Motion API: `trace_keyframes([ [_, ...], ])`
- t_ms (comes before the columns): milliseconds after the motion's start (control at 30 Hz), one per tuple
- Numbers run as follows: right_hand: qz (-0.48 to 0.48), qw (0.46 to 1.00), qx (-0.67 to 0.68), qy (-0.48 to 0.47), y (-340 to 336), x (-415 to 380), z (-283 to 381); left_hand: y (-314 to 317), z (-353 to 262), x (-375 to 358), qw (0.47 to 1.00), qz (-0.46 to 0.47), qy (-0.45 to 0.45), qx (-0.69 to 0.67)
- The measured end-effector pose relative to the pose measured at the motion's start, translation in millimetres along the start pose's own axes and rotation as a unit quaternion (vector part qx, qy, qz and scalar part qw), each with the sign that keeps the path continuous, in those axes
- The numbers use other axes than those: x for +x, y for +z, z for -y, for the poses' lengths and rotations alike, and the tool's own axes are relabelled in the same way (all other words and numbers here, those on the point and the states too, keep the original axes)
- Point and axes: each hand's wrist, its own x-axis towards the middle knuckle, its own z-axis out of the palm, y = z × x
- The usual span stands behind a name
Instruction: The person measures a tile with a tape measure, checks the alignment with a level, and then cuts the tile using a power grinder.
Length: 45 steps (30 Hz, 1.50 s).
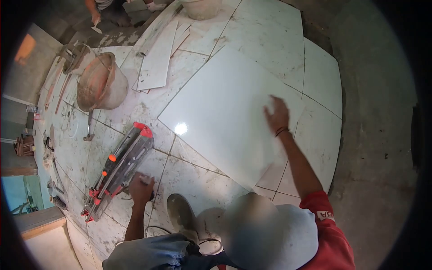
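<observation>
A large glossy white tile lies at an angle over the tiled floor. Over its right side is my right hand, fingers apart and nothing held; whether it touches the tile I cannot tell. My left hand is low on the left, beside the lower half of a red and black tile cutter. Its fingers are closed round something small and partly dark that I cannot make out. A shoe stands between my left hand and the tile's lower corner.
Left of the tile are a dirty bucket, a hammer-like tool and cut tile strips. Another bucket stands at the top. At the upper left, a co-worker's hand holds a trowel. A bare wall bounds the right.
</observation>
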Motion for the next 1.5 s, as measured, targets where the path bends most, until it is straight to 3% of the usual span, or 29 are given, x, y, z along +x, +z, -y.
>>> trace_keyframes([
  [67, 0.029, 0.989, -0.104, 0.104, -20.9, 30.4, -53.8, 4.8, 46.1, -10.0, 1.0, -0.022, -0.011, -0.01],
  [167, 0.095, 0.968, -0.172, 0.158, -37.2, 49.6, -102.2, 15.4, 86.0, -24.5, 0.998, -0.058, 0.003, 0.038],
  [267, 0.157, 0.96, -0.164, 0.166, -46.7, 56.6, -115.8, 10.2, 54.0, -24.1, 0.991, -0.115, -0.028, 0.055],
  [333, 0.167, 0.956, -0.17, 0.171, -51.2, 59.6, -114.7, 9.1, 18.4, -19.3, 0.984, -0.141, 0.027, 0.105],
  [400, 0.178, 0.953, -0.174, 0.175, -50.8, 56.1, -110.6, 6.8, -30.7, -5.4, 0.983, -0.13, 0.123, 0.047],
  [500, 0.15, 0.958, -0.181, 0.162, -54.5, 50.4, -111.6, 25.6, -119.3, 7.3, 0.975, 0.108, 0.067, -0.184],
  [567, 0.144, 0.959, -0.172, 0.172, -56.1, 49.4, -109.7, 78.3, -153.9, 5.9, 0.943, 0.17, 0.059, -0.28],
  [633, 0.156, 0.955, -0.173, 0.183, -58.5, 49.4, -109.5, 99.6, -202.4, 8.5, 0.958, 0.18, -0.011, -0.223],
  [667, 0.17, 0.951, -0.174, 0.189, -60.4, 52.4, -109.8, 101.9, -221.0, 13.1, 0.957, 0.18, -0.005, -0.226],
  [767, 0.168, 0.951, -0.177, 0.191, -59.8, 55.2, -112.1, 88.1, -260.1, 17.8, 0.929, 0.164, -0.156, -0.293],
  [1000, 0.142, 0.948, -0.194, 0.207, -61.4, 41.5, -133.5, 115.8, -249.0, 27.9, 0.895, 0.18, -0.147, -0.381],
  [1067, 0.168, 0.931, -0.176, 0.271, -71.6, 38.8, -137.7, 118.9, -257.3, 32.8, 0.901, 0.177, -0.131, -0.374],
  [1200, 0.158, 0.927, -0.172, 0.294, -82.4, 25.1, -153.9, 115.3, -277.2, 44.9, 0.903, 0.161, -0.157, -0.366],
  [1267, 0.162, 0.919, -0.17, 0.317, -82.3, 17.3, -160.7, 112.4, -280.0, 53.8, 0.846, 0.167, -0.187, -0.47],
  [1400, 0.18, 0.905, -0.117, 0.368, -95.0, -3.4, -156.6, 110.9, -288.9, 76.6, 0.853, 0.126, -0.205, -0.464],
  [1500, 0.141, 0.914, -0.098, 0.368, -101.4, -22.4, -163.0, 123.3, -280.3, 105.4, 0.863, 0.102, -0.199, -0.454],
])
